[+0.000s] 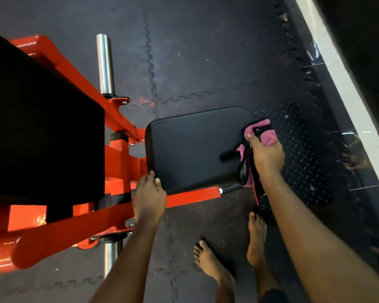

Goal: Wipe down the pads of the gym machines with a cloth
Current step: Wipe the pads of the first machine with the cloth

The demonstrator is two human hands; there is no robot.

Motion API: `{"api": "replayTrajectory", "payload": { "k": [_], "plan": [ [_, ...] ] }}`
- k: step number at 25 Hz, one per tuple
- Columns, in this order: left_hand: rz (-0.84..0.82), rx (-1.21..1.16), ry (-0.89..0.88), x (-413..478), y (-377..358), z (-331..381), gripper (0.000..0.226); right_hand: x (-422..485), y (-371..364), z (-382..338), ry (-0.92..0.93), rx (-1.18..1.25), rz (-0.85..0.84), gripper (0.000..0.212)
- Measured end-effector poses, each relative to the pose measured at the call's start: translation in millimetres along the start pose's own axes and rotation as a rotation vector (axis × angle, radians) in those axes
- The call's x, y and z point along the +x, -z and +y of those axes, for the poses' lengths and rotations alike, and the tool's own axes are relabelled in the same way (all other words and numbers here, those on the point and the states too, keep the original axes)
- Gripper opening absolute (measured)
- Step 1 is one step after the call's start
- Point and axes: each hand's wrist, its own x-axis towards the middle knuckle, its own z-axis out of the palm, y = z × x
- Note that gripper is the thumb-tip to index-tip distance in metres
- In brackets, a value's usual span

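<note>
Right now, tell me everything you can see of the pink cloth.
The pink cloth looks like soft terry, with black trim or a dark layer. It is bunched in the right hand, thumb on top, at the right edge of the black seat pad. One end hangs down over the pad's near right corner.

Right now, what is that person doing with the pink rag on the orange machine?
A person is cleaning a gym machine. Their right hand holds a pink cloth against the right edge of the black pad, ready to wipe it. Their left hand grips the pad's near left corner, which probably steadies it. The pad sits on the orange machine. The person stands on bare feet on the dark floor mats.
</note>
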Motion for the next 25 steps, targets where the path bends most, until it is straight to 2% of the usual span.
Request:
{"api": "replayTrajectory", "payload": {
  "k": [1, 4, 8, 10, 14, 16, 18, 19, 21, 24, 25],
  "plan": [
    [0.006, -0.095, -0.006, -0.9, 3.5, -6.6, 0.036, -15.9, -5.5, 9.6, -0.058, 0.061, 0.081, 0.057],
    [0.018, -0.323, -0.009, -4.4, 17.4, -17.2, 0.03, -53.9, -28.7, 28.4, -0.135, 0.201, 0.279, 0.081],
    [0.052, -0.452, -0.021, -15.8, 23.5, -20.2, 0.027, -95.9, -59.5, 33.5, -0.144, 0.155, 0.398, 0.087],
    [0.02, -0.535, -0.02, -22.4, 22.3, -22.8, 0.026, -132.8, -76.4, 29.6, -0.186, 0.155, 0.348, 0.088],
    [-0.068, -0.649, 0.006, -34.5, 33.2, -18.6, 0.026, -208.8, -108.6, 24.5, -0.138, 0.177, 0.07, 0.087],
    [-0.171, -0.751, 0.074, -40.4, 45.5, -12.8, 0.035, -235.8, -99.3, 22.7, 0.03, 0.153, -0.025, 0.083],
    [-0.28, -0.896, 0.117, -45.2, 55.0, -6.3, 0.054, -242.7, -77.3, 19.7, 0.326, 0.06, -0.035, 0.083],
    [-0.277, -0.955, 0.113, -47.4, 58.6, -3.6, 0.059, -238.0, -67.6, 15.3, 0.48, -0.002, -0.039, 0.086],
    [-0.13, -1.013, 0.113, -48.7, 59.4, 2.5, 0.06, -216.9, -56.9, 5.1, 0.713, -0.272, -0.128, 0.095],
    [0.227, -0.755, 0.251, -52.0, 44.9, 7.8, 0.048, -177.0, -58.9, -5.7, 0.939, -0.876, -0.565, 0.093],
    [0.326, -0.631, 0.359, -57.5, 34.5, 11.4, 0.041, -165.4, -59.8, -5.7, 1.003, -0.935, -0.702, 0.086]
  ]
}}
